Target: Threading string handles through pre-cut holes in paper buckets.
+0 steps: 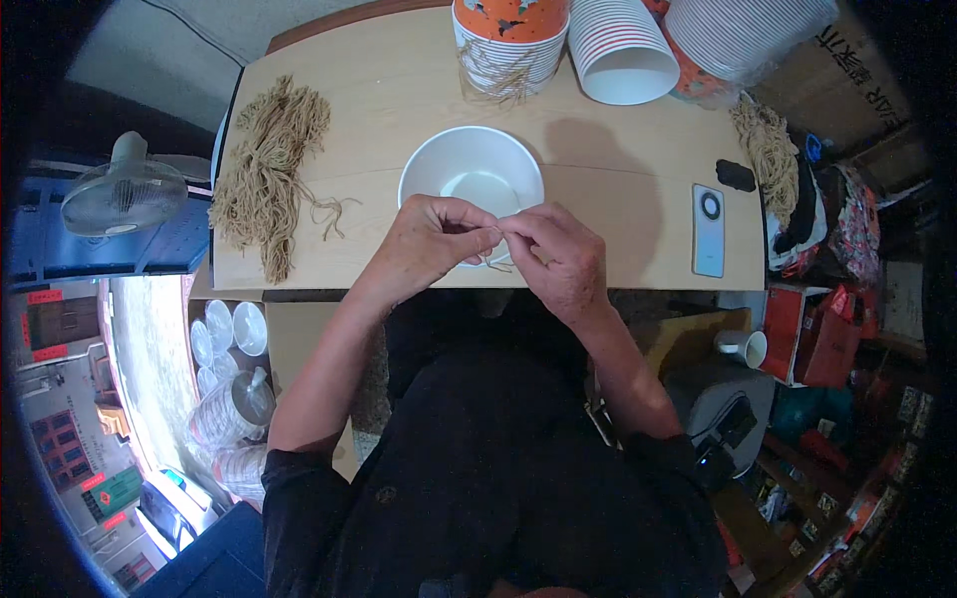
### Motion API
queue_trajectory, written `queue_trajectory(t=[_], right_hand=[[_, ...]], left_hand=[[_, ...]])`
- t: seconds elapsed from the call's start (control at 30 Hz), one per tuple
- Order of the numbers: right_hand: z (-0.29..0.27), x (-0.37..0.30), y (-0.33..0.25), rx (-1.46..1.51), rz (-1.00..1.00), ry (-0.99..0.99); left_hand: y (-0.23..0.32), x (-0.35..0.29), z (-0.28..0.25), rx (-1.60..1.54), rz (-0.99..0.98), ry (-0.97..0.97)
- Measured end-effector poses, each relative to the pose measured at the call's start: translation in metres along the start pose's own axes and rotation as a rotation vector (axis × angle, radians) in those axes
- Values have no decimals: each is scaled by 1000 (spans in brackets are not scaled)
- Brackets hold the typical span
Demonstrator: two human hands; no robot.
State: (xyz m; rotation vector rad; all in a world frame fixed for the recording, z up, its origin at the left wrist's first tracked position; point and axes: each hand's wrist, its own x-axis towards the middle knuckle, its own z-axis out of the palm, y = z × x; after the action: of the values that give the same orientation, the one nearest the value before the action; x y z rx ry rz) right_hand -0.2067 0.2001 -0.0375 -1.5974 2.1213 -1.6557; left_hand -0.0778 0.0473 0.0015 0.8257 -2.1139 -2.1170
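My left hand (429,242) and my right hand (565,261) meet at the fingertips over the near rim of a round white tub (419,164). Each hand pinches thumb against forefinger on a thin piece of tan string (496,265). A short end of it dangles below the fingers; the rest is hidden by them. The tub stands upright at the front of the wooden table (379,90), and I see a pale inside with nothing plain in it. To the left lies a loose heap of tan string (269,174), a few strands straying toward the tub.
At the table's back stand an orange-topped stack of tubs (510,60), a tilted white stack (620,65) and a bagged stack (743,35). A phone (709,231), a small black object (736,175) and more string (768,149) lie right. A fan (125,194) stands left.
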Motion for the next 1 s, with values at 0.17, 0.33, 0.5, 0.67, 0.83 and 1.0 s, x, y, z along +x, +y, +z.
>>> queue_trajectory(t=[0.17,0.33,0.5,0.67,0.83,1.0], right_hand=[[-1,1,-3,133,171,-30],[-5,0,9,482,657,-186],[-9,5,3,656,791,-212],[-10,6,4,764,867,-221],[-10,8,2,839,895,-228],[-9,9,2,824,894,-232]], left_hand=[[-7,1,1,-20,56,-18],[-4,3,3,27,69,25],[-7,2,3,-14,122,58],[-15,-1,3,-21,214,65],[-6,-6,10,31,170,101],[-8,-7,10,-3,173,126]])
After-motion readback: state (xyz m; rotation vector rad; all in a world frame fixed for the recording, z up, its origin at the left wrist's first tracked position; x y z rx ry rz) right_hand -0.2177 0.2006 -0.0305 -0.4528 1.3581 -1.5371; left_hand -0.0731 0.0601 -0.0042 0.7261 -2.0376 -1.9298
